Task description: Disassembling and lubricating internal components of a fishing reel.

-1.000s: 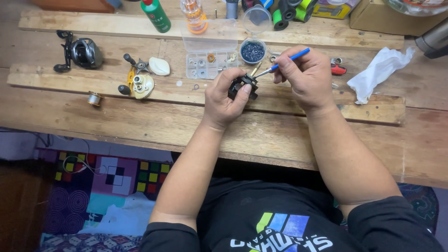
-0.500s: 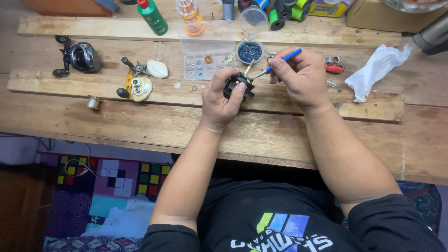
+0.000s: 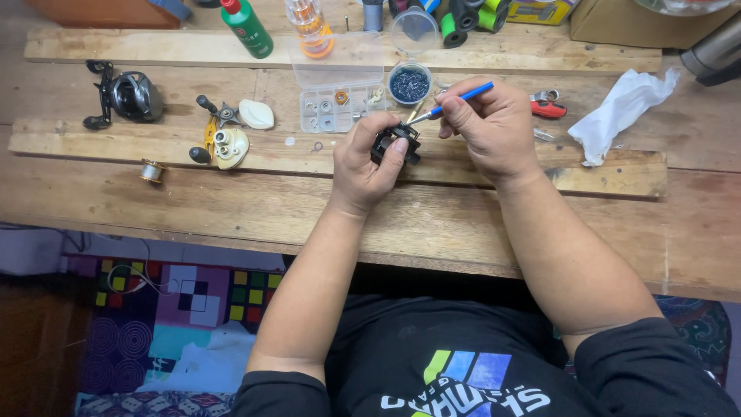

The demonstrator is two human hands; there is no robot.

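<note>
Now the right hand (image 3: 494, 127) pinches a blue-handled brush (image 3: 451, 101) angled down-left into the black reel part (image 3: 395, 143) clasped by the left hand (image 3: 369, 166).

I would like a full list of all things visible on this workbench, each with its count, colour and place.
reel part: 1, black, in the left hand
brush: 1, blue handle, in the right hand, tip at the reel part
parts box: 1, clear, behind the hands
tub: 1, round, dark contents, right of the parts box
black reel: 1, far left
open reel: 1, cream and gold, left of centre
spool: 1, gold, front left
bottle: 1, green, back
tissue: 1, white, right
clip: 1, red, beside the right hand
workbench: 1, wooden
left hand: 1
right hand: 1
</note>
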